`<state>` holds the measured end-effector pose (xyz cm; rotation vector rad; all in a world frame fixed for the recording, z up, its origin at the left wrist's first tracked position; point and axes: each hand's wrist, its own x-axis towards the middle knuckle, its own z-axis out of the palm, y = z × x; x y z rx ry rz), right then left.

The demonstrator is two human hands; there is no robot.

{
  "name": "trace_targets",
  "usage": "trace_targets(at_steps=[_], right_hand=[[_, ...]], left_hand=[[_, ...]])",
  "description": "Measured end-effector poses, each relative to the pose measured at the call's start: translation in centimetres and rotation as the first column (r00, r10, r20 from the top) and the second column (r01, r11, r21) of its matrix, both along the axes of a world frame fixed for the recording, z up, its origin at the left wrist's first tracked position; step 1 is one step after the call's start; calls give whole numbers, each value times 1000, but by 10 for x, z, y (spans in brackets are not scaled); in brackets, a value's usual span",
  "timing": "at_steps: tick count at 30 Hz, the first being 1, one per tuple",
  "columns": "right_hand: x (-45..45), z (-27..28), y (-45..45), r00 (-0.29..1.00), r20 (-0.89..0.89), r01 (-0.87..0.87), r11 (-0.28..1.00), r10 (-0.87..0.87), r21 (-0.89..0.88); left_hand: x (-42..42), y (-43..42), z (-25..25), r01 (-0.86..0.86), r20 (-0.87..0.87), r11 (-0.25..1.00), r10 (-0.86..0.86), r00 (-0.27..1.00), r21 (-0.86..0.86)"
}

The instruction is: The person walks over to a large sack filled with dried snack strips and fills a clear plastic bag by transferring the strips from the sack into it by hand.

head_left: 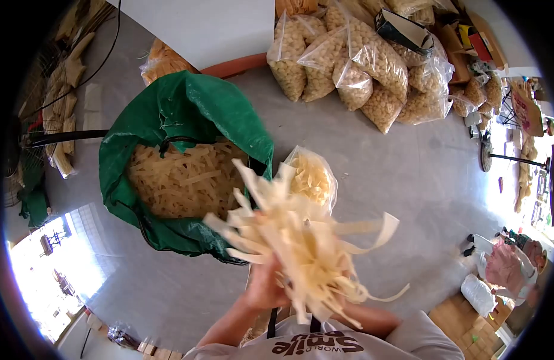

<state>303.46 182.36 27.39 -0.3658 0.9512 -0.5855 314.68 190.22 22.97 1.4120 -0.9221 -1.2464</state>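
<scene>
A large loose bundle of pale yellow, flat, curling strips (307,240) is held up in front of my chest. At its lower left, my left hand (269,285) is closed around the strips. My right forearm (370,318) reaches into the bundle from the lower right; the strips cover my right hand, which supports that side. Just left of the bundle stands a green fabric sack (130,126), its mouth wide and its inside filled with similar darker, shorter strips (184,180). Behind the bundle, a clear plastic bag (313,177) of pale yellow pieces sits on the floor, partly hidden.
Several clear bags (379,57) of tan pieces are piled at the back right, beside a white panel (211,30). A dark open box (403,33) lies on them. At the right, another person (505,264) is near a white sack (478,294). Grey floor (409,180) lies between.
</scene>
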Motion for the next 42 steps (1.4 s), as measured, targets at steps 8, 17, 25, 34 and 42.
trace_targets(at_steps=[8,17,25,34,42], right_hand=[[-55,-83,-1,756,-655,-230,938,4,-260],[-20,-242,-32,715,-696,-254,952,65,-172],[-55,-292,-40,428,-902,-531,823,55,-202],[-66,-274,-46,343,-932,-605,786,114,-127],[-67,-252,-50,358,-932,-764,555,-59,-328]], left_hand=[[-60,-38,-88,78,175,986,-52,983,-145],[-32,-57,-204,119,105,979,-138,985,168],[-64,-44,-234,298,402,845,-486,776,444],[-45,-57,-183,294,218,623,-613,760,725],[-32,-26,-217,-388,662,801,-15,749,456]])
